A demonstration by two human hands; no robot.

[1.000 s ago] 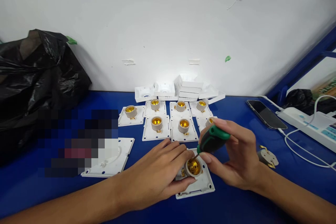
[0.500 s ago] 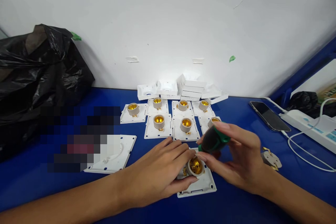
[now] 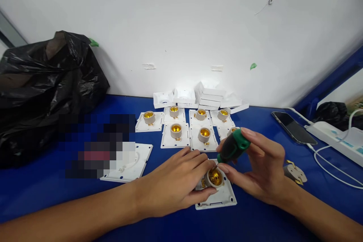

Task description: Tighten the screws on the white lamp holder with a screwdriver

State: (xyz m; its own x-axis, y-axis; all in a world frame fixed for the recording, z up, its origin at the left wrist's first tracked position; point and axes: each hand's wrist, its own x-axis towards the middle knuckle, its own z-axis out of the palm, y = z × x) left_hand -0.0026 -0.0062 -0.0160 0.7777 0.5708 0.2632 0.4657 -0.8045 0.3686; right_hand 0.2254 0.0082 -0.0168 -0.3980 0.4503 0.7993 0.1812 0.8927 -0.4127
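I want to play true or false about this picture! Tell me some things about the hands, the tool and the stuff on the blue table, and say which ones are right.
1. The right hand holds a screwdriver with a green and black handle. True.
2. The left hand lies flat on the phone. False: it steadies the lamp socket on its white plate; the phone lies apart, far right.
3. The screwdriver points down into the gold-lined socket. True.
4. The finished sockets in rows sit behind the hands, near the wall. True.
5. The bag on the left is white. False: the bag is black.
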